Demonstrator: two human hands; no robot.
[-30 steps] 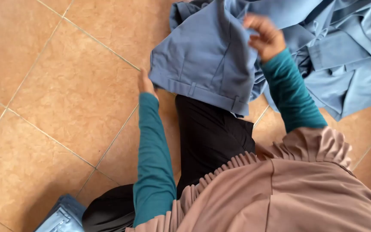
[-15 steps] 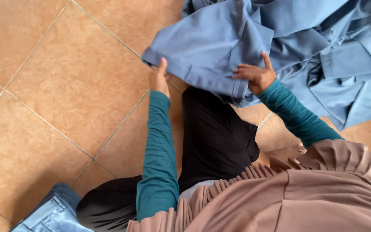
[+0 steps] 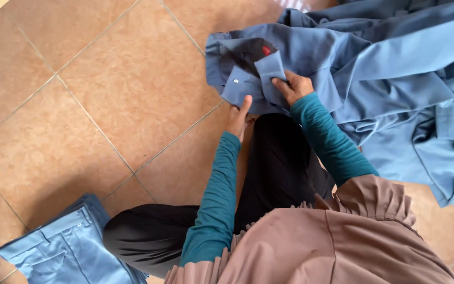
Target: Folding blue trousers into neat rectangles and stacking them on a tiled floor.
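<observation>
Matt blue cloth trousers (image 3: 342, 68) lie on smooth, faintly glossy floor tiles (image 3: 106, 105).

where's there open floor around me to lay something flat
The widest bare patch of tiled floor lies to the left, bordered by the blue garment's waistband, the black-clad leg and the folded blue stack. It is crowded to the right, where the heap of blue cloth spreads.
</observation>
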